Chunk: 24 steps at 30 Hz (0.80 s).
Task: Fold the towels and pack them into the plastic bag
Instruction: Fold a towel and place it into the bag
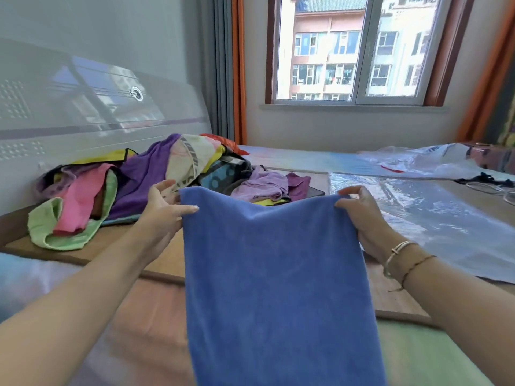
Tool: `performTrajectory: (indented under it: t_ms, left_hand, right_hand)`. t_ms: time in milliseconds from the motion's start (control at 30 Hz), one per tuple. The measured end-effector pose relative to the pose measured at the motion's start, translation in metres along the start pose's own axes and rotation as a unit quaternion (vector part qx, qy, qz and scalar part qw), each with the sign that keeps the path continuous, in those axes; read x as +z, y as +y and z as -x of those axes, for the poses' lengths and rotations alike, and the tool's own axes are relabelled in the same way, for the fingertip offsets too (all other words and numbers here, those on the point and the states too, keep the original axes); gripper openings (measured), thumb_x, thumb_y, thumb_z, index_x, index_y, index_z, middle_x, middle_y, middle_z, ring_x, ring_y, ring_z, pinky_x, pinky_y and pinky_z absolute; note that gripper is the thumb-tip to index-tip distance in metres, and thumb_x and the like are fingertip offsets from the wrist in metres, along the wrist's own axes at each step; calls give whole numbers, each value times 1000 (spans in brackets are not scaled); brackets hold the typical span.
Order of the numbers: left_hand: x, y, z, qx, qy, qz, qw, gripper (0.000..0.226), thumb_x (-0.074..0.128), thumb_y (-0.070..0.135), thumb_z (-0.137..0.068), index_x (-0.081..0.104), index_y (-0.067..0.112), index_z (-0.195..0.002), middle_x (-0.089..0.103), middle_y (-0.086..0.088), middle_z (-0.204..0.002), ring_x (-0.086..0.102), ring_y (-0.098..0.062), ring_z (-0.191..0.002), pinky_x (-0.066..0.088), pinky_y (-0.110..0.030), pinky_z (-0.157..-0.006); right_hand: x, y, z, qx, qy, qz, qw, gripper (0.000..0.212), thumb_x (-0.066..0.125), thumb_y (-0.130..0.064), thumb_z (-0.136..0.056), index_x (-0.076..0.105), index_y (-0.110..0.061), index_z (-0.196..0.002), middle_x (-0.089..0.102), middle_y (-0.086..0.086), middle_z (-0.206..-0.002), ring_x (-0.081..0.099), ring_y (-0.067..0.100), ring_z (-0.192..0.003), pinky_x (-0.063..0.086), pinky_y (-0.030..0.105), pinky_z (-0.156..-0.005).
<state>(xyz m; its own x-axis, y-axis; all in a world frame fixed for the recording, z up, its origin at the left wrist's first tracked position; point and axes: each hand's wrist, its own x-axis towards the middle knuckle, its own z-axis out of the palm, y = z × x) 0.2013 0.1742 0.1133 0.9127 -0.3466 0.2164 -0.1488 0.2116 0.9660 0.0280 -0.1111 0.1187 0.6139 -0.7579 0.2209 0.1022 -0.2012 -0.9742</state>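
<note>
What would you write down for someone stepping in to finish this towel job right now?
Left hand and right hand each pinch a top corner of the blue towel, which hangs unfolded between them.
The pile of unfolded towels lies on the bed, ahead to the left.
The clear plastic bag lies flat to the right, with no towels visible in it.
Done: no folded towels visible.
Left: fold the blue towel, then the pile, and bag them all.

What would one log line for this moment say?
step: fold | left hand: holds blue towel corner | right hand: holds other corner | pile: unfolded, behind | bag: flat, right
</note>
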Motion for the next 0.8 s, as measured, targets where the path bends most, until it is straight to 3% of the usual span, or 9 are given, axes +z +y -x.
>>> performTrajectory:
  t_ms: [67,133,233,333,433,500,633,700,800]
  left_hand:
    - [5,-4,-34,31,-26,-25,999,88,63,-13,-83,15,25,-146,57,-1,-126,59,-15,-111,52,-31,-80]
    - [10,-10,-69,30,-44,-47,997,105,69,-5,-81,0,35,-149,53,6,-131,56,-13,-116,51,-37,-88]
    - [13,-33,-103,-15,-9,-178,984,118,81,14,-75,-7,28,-152,36,-1,-149,44,-23,-130,41,-44,-104]
    - [22,-67,-93,-35,-8,-335,942,101,73,9,-83,1,11,-153,30,-16,-151,47,-25,-122,36,-32,-94]
    - [40,-88,-59,40,-76,-405,910,74,68,13,-86,27,11,-148,37,-11,-148,49,-20,-118,36,-34,-98]
    - [55,-88,-31,98,-117,-464,872,60,66,37,-84,48,14,-136,46,-4,-143,42,-21,-132,32,-33,-106]
    - [91,-93,16,165,-237,-517,806,76,46,75,-65,59,26,-122,54,6,-136,42,-15,-132,31,-40,-110]
    - [103,-100,31,190,-263,-602,729,54,56,64,-77,55,29,-118,54,11,-128,44,-15,-126,31,-41,-107]
    - [107,-102,44,203,-217,-641,708,18,47,23,-93,55,22,-109,55,8,-116,50,-19,-110,37,-32,-81]
  right_hand:
    - [13,-1,-36,-40,-5,-8,999,30,49,3,-87,50,-24,-101,59,11,-96,55,18,-71,46,29,-62]
    - [24,-6,-75,-51,-72,-7,996,44,53,-4,-93,39,-29,-126,60,6,-108,62,17,-84,53,30,-74]
    - [41,9,-108,-4,-137,170,976,80,58,-21,-94,3,-31,-151,45,3,-132,53,21,-115,41,33,-102]
    - [43,48,-86,0,-128,362,923,69,56,-23,-93,16,-23,-149,53,16,-129,55,30,-112,42,32,-84]
    - [30,78,-39,-6,-153,396,905,56,55,-20,-92,32,-14,-143,52,16,-132,54,30,-112,32,26,-72]
    - [24,83,-17,-28,-134,382,914,50,56,-19,-91,38,-10,-136,53,16,-124,51,26,-96,29,27,-66]
    - [19,78,11,-59,-147,398,904,51,61,-18,-84,38,-11,-129,49,6,-107,48,19,-88,33,24,-57]
    - [14,78,20,-73,-178,442,876,51,61,-15,-81,38,-11,-127,48,5,-105,51,20,-91,37,29,-64]
    - [6,79,28,-106,-224,521,817,41,56,-19,-81,43,-12,-119,48,5,-101,51,27,-103,47,36,-80]
